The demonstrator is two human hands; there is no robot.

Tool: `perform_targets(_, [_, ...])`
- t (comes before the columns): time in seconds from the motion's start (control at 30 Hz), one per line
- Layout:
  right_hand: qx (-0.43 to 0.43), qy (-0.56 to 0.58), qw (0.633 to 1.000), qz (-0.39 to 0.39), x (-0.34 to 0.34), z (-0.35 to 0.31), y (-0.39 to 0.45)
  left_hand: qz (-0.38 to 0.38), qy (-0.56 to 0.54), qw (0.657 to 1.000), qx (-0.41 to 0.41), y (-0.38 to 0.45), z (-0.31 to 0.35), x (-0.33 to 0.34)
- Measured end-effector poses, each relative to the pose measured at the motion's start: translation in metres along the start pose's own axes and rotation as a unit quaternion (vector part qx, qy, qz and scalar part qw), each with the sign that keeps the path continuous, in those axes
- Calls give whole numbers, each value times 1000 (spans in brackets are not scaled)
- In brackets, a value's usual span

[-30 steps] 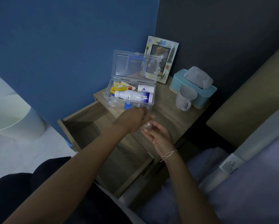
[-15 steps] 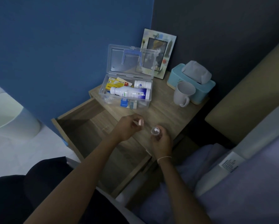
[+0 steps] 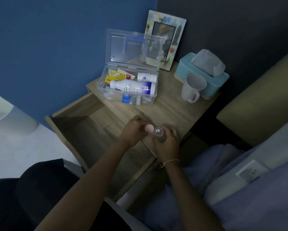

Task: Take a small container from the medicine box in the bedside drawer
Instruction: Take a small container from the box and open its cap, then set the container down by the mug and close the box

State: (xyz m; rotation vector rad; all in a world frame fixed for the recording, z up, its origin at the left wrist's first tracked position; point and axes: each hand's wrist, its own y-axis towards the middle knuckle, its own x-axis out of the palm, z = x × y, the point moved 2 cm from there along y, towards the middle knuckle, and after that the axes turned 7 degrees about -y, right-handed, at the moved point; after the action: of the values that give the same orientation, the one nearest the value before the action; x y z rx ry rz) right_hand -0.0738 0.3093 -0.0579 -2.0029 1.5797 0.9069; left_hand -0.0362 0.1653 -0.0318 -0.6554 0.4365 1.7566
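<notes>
Lower centre of frame: right hand wrapped around a small clear container, held upright with its mouth open; two pale tablets show inside. Left hand just beside it, fingers closed on a small pink cap next to the container's rim. Both hands hover over the front edge of the bedside table. Open drawer at centre left, looks bare inside. Medicine box sits on the table, upper centre, clear lid raised, bottles and packets inside. White mug and blue tissue box at upper right; picture frame behind the box.
</notes>
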Motion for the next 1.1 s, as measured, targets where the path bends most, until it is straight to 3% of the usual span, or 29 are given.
perform_targets(0.3, [-8,21,1000,7,-4,0,-1,9,-26,999,38,-3,-6,-1])
perform_targets(0.7, [-3,34,999,-7,-4,1,-1,1,-34,999,-8,-5,-7,-3])
perform_targets(0.87, [70,111,991,-28,-8,0,4,29,-31,999,-13,-8,-1,-6])
perform_targets(0.93, [85,136,987,-6,-15,-3,10,30,15,999,24,-9,3,-7])
perform_targets(1.1, [54,113,983,135,-43,-15,48,48,139,979,138,4,25,-12])
